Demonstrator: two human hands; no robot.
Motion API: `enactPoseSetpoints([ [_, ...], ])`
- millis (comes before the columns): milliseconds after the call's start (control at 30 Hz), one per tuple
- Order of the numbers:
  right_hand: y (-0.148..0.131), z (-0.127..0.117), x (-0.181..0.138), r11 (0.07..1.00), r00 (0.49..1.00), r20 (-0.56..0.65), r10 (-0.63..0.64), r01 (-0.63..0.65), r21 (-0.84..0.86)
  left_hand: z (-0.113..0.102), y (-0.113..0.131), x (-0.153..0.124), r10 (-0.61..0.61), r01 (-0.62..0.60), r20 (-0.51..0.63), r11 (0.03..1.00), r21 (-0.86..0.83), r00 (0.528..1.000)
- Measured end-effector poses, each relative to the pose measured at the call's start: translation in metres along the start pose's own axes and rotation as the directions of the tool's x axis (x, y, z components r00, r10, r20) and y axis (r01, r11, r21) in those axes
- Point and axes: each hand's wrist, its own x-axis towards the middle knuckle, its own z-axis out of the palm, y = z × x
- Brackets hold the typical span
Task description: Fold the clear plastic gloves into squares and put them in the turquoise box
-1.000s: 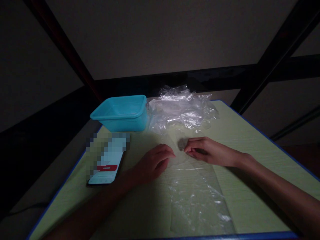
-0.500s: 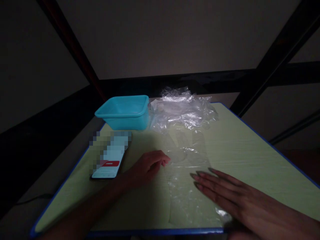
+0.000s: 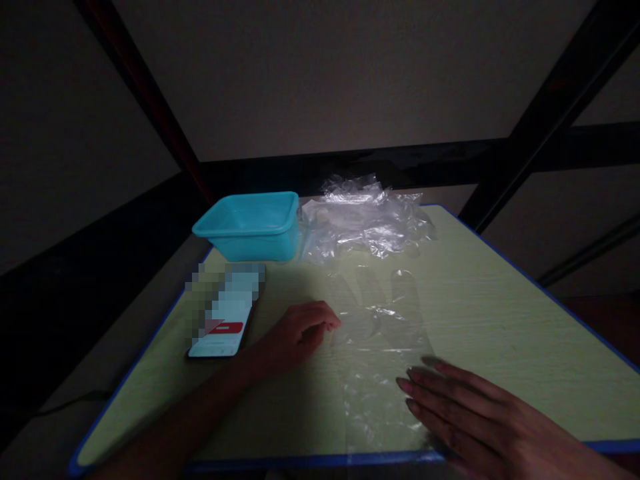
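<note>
A clear plastic glove [image 3: 383, 333] lies flat on the pale green table [image 3: 500, 320], fingers pointing away from me. My left hand [image 3: 295, 333] rests at its left edge with fingers curled, the tips pressing the plastic near the thumb part. My right hand [image 3: 460, 417] lies flat on the glove's cuff end near the table's front edge, fingers stretched out and together.
A turquoise plastic tub [image 3: 250, 225] stands at the back left. Beside it sits a heap of crumpled clear plastic gloves [image 3: 365, 220]. A phone [image 3: 225, 313] with a lit screen lies left of my left hand. The table has a blue rim, dark frame bars behind.
My right hand left the glove's finger area, drew back toward me and flattened on the cuff end. The glove now lies spread out. My left hand barely moved.
</note>
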Motion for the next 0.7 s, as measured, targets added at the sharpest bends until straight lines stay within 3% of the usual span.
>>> enactPoseSetpoints([
  [200, 0.005, -0.011, 0.005, 0.944, 0.979, -0.049, 0.2, -0.179, 0.277, -0.005, 0.004, -0.002, 0.055, -0.056, 0.068, 0.998, 0.008, 0.996],
  [433, 0.008, -0.018, 0.017, 0.927, 0.923, -0.235, 0.304, -0.23, 0.296, -0.005, 0.01, -0.005, 0.262, -0.284, 0.209, 0.955, 0.082, 0.942],
  [567, 0.008, -0.015, 0.02, 0.907, 0.899, -0.261, 0.351, -0.256, 0.336, 0.003, 0.016, -0.008, 0.326, -0.369, 0.2, 0.897, 0.244, 0.924],
  [700, 0.009, -0.013, 0.018, 0.875, 0.891, -0.225, 0.395, -0.29, 0.387, 0.01, 0.021, -0.012, 0.287, -0.344, 0.194, 0.835, 0.429, 0.938],
])
